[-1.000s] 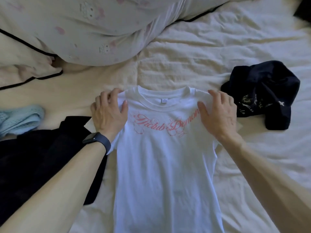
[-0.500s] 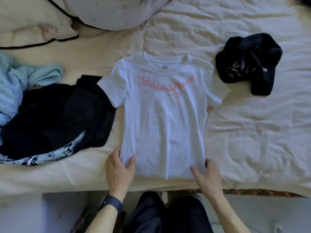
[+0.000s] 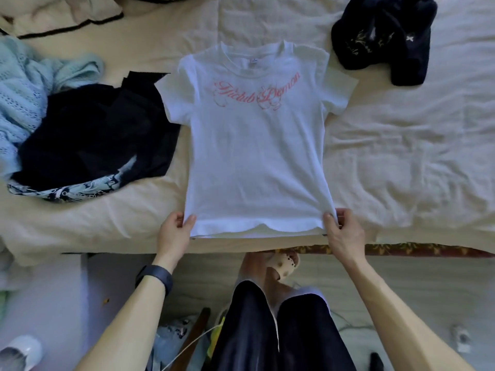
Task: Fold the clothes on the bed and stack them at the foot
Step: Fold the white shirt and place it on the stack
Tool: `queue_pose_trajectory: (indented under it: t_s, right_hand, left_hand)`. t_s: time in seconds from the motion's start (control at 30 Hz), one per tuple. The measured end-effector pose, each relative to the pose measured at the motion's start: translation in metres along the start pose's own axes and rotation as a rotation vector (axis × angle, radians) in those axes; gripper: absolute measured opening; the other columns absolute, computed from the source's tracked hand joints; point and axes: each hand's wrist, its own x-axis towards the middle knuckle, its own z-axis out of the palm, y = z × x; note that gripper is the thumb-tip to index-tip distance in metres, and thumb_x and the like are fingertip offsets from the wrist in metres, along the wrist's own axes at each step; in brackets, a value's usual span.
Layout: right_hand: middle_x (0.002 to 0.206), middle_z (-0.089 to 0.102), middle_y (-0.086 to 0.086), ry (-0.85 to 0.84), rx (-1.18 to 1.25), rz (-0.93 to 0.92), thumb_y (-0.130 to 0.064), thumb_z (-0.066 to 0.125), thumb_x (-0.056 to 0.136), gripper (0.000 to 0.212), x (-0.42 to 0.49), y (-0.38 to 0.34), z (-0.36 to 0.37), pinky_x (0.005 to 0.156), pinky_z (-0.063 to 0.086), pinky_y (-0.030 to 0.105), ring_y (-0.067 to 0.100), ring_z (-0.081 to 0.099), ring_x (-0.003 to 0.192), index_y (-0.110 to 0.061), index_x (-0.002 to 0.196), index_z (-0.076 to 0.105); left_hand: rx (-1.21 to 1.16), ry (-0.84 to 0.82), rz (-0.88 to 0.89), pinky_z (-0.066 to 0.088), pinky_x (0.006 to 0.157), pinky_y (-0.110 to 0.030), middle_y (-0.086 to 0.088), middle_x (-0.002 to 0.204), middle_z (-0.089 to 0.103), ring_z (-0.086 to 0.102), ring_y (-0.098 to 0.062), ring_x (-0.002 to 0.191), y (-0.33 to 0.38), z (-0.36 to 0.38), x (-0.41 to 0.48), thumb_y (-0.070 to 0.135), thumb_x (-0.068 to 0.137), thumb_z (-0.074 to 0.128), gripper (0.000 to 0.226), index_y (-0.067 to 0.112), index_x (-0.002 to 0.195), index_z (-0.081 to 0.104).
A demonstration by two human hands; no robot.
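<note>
**White T-shirt (image 3: 254,156) flat on the bed (image 3: 415,162), both hem corners pinched**

Far to the left of the T-shirt lies a crumpled pale blue knit (image 3: 24,103). Up and to the left of the T-shirt's collar sits a cream pillow (image 3: 61,17) with dark piping. Between the knit and the T-shirt is a heap of black clothes (image 3: 93,135), with a blue-and-white patterned edge (image 3: 80,190) showing on its side nearer the person. The T-shirt's left sleeve overlaps the heap's right side.

The left hand (image 3: 172,231) pinches the T-shirt's lower left corner, thumb on top of the hem and fingers tucked beneath. A dark watch (image 3: 155,277) is on that wrist.

The T-shirt lies face up and spread out, collar away from the person and hem towards them. Both short sleeves are out to the sides and pink script runs across the chest. Between the two corners the hem runs in a slight wave, with a thin shadow under it.

Below the hem, past the bed, are the person's legs in dark trousers (image 3: 267,330) and one foot in a pale sandal (image 3: 284,263).

The right hand (image 3: 344,234) pinches the T-shirt's lower right corner, thumb on top and fingers curled against the side seam.

Up and to the right of the T-shirt's right shoulder lies a bunched dark garment (image 3: 383,36) with pale stitching. It is near the right sleeve but not touching it.
</note>
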Motion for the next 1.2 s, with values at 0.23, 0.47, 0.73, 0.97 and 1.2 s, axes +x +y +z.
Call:
queue_pose_trajectory:
  t_s: [0.23,0.47,0.73,0.97,1.2]
  right_hand:
    - [0.126,0.055,-0.011,-0.106,0.003,-0.192,-0.017,0.077,0.082,0.058,-0.009,0.028,0.012,0.078,0.054,0.022,0.004,0.061,0.101,-0.03,0.13,0.046]
    - [0.11,0.055,-0.004,-0.051,-0.353,-0.323,-0.019,0.059,0.097,0.03,-0.001,0.038,0.006,0.073,0.046,0.037,0.014,0.058,0.078,-0.035,0.119,0.049]
    - [0.079,0.048,-0.018,0.073,-0.315,-0.461,-0.011,0.069,0.091,0.015,-0.028,0.046,-0.003,0.063,0.031,0.025,0.004,0.05,0.07,-0.02,0.097,0.058]
    - [0.102,0.062,0.0,-0.297,-0.639,-0.187,-0.02,0.057,0.093,0.022,-0.02,0.029,-0.001,0.077,0.046,0.037,0.027,0.061,0.098,-0.019,0.115,0.062]
    - [0.106,0.058,-0.012,-0.077,-0.239,-0.215,-0.04,0.061,0.094,0.03,0.034,-0.038,0.001,0.074,0.05,0.027,-0.001,0.059,0.087,-0.027,0.121,0.058]
  left_hand:
    - [0.385,0.008,0.301,0.047,0.07,-0.033,0.005,0.121,0.046,0.053,-0.016,0.086,0.0,0.015,-0.019,0.018,0.083,0.074,0.062,0.026,0.13,0.035]
    - [0.725,0.02,0.402,0.048,0.065,-0.041,-0.008,0.116,0.051,0.058,-0.034,0.091,-0.001,0.018,-0.02,0.017,0.092,0.061,0.027,0.018,0.117,0.052]
    - [0.444,0.161,0.286,0.043,0.07,-0.035,0.001,0.108,0.063,0.059,-0.029,0.09,-0.014,-0.003,-0.043,0.022,0.092,0.058,0.008,0.026,0.099,0.057]
    - [0.877,-0.051,0.257,0.044,0.085,-0.037,-0.006,0.116,0.046,0.048,-0.03,0.109,0.004,0.002,-0.031,0.011,0.085,0.057,0.033,0.023,0.116,0.059]
    - [0.777,-0.033,0.66,0.028,0.115,-0.045,-0.009,0.156,0.033,0.031,-0.029,0.143,0.108,0.058,0.0,0.03,0.093,0.055,0.05,0.019,0.142,0.048]
